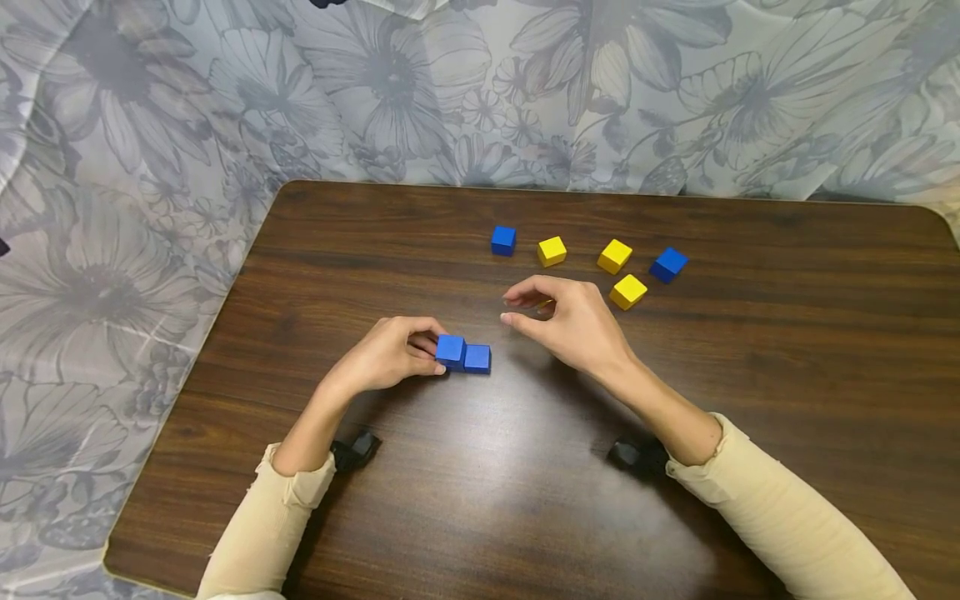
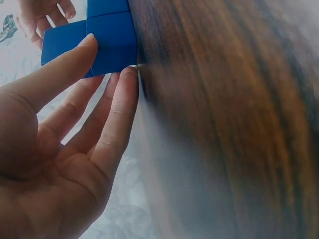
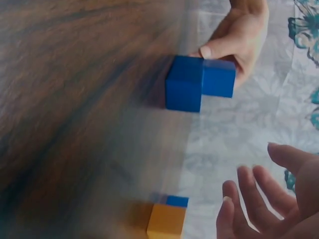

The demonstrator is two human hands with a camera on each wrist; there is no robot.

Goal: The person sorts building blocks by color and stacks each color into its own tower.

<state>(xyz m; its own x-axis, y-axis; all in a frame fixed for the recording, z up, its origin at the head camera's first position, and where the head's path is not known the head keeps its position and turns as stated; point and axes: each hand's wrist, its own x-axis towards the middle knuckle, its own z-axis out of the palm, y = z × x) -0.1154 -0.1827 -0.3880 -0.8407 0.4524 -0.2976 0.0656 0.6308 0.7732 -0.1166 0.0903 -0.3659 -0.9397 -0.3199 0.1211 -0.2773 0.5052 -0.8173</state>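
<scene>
My left hand (image 1: pixel 386 354) holds a small stack of blue blocks at the table's centre-left. In the left wrist view the thumb lies across the seam between the upper blue block (image 2: pixel 62 42) and the lower blue block (image 2: pixel 115 47), with fingertips on the opposite side. Another blue block (image 1: pixel 478 359) sits on the table against the stack's right side. My right hand (image 1: pixel 577 325) hovers to the right with thumb and fingers apart, nothing between them. Behind its fingers a sliver of a yellow block (image 1: pixel 546 305) shows, mostly hidden.
Toward the back edge of the brown table (image 1: pixel 787 333) lie a blue block (image 1: pixel 503 241), a yellow block (image 1: pixel 552 251), another yellow block (image 1: pixel 615 256), a third yellow block (image 1: pixel 628 292) and a blue block (image 1: pixel 668 265). A floral cloth (image 1: pixel 390 92) hangs behind.
</scene>
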